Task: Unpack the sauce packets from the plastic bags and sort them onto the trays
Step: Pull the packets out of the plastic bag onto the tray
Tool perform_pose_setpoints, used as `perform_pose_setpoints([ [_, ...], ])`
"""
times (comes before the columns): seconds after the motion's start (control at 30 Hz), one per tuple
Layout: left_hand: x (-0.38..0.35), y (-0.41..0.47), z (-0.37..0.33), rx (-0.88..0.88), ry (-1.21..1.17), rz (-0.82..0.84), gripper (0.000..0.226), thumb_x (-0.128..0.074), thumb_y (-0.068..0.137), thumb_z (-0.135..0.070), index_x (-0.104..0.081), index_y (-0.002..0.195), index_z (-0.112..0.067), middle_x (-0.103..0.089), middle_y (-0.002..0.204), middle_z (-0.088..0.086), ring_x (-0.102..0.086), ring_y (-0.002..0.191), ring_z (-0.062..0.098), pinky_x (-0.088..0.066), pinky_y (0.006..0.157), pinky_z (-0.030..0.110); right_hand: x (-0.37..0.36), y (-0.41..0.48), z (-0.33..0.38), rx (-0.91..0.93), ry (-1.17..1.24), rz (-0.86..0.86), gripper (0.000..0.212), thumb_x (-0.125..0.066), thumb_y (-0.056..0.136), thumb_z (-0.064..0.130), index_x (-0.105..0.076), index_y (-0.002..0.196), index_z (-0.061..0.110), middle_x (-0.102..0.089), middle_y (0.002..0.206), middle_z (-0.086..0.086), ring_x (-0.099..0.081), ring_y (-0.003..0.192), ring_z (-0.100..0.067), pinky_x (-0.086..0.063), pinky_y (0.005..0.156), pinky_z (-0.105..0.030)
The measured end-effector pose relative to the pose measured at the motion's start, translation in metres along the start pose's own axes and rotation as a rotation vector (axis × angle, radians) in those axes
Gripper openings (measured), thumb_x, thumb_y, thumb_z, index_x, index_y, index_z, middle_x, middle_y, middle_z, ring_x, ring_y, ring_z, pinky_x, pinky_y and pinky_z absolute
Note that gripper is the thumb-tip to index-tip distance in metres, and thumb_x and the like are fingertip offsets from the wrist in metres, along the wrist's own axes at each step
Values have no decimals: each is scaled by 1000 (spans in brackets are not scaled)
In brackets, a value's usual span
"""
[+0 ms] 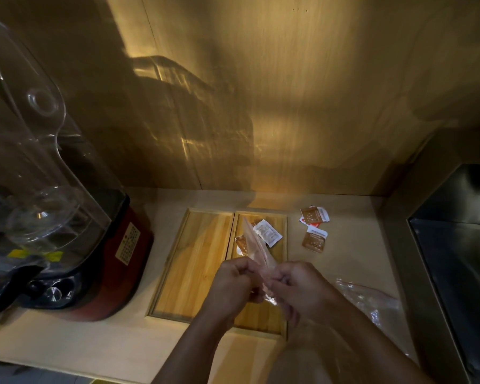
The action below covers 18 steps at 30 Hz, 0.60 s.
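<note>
Counter: 2 trays [194, 261], both hands' [234, 281] grip pinching 1 bag [257, 248], 2nd bag [372, 300] beside.

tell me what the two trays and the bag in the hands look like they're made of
Left tray and right tray: apparently bamboo or light wood, judging by the glued strips and lengthwise grain under a smooth satin sheen. Bag, held by the left hand and right hand: thin clear plastic film, see-through, crinkled, catching glints.
</note>
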<state>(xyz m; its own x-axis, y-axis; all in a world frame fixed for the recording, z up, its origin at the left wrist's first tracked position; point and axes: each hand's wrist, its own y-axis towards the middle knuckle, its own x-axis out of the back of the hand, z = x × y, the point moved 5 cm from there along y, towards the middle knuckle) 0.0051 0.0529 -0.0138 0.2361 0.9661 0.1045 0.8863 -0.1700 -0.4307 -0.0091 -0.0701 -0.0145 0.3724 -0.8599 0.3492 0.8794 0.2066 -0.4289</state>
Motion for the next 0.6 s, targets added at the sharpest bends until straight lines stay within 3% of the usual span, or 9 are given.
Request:
perform_pose_setpoints([
  [0.07,-3,0,0,4,62,11,21,-51,86,5,-59,70,-5,-59,56,2,-54,46,9,-47,46,21,5,2,1,39,-54,-52,20,-54,89,17,-60,76,3,-51,49,5,-47,39,-3,-40,42,-22],
  [0.17,-7,0,-1,-15,271,-67,20,-51,89,-6,-56,70,-11,-60,62,3,-57,50,11,-47,49,24,7,1,3,80,-179,-180,29,-56,85,17,-53,57,21,-50,56,7,-46,53,-6,-39,56,-27],
  [0.27,-12,-3,-7,-65,526,-141,25,-51,89,-15,-52,65,-22,-66,74,6,-63,65,17,-49,58,27,2,-5,8,87,-254,-267,42,-54,87,21,-37,50,35,-45,55,11,-44,54,-3,-34,50,-19],
  [0.33,-15,-7,-13,-95,619,-160,20,-50,89,-16,-58,71,-18,-68,79,7,-60,66,14,-46,58,21,0,-8,9,87,-299,-298,38,-51,89,24,-40,54,33,-44,57,12,-43,55,-3,-33,49,-17],
  [0.4,-17,-13,-21,-159,734,-195,15,-50,91,-17,-64,90,-12,-70,90,7,-53,68,9,-35,51,11,5,-9,7,65,-340,-339,26,-49,90,25,-56,66,24,-45,59,8,-43,54,-3,-30,48,-16],
  [0.47,-19,-19,-25,-193,783,-214,18,-50,92,-20,-64,98,-10,-70,97,4,-49,70,7,-29,49,9,14,-10,5,18,-372,-390,26,-47,90,24,-51,64,20,-49,63,2,-47,59,-14,-32,51,-22],
  [0.53,-23,-21,-28,-159,712,-190,16,-51,90,-21,-62,80,-15,-67,81,0,-49,60,5,-30,47,10,19,-9,8,-11,-427,-362,32,-47,88,25,-38,58,22,-53,68,-2,-50,67,-20,-35,56,-29],
  [0.6,-24,-17,-29,-99,625,-176,27,-52,86,-20,-48,60,-22,-54,60,-6,-46,50,4,-31,41,11,20,-5,12,-58,-508,-299,30,-48,87,25,-36,60,22,-56,76,-4,-53,73,-23,-37,61,-29],
])
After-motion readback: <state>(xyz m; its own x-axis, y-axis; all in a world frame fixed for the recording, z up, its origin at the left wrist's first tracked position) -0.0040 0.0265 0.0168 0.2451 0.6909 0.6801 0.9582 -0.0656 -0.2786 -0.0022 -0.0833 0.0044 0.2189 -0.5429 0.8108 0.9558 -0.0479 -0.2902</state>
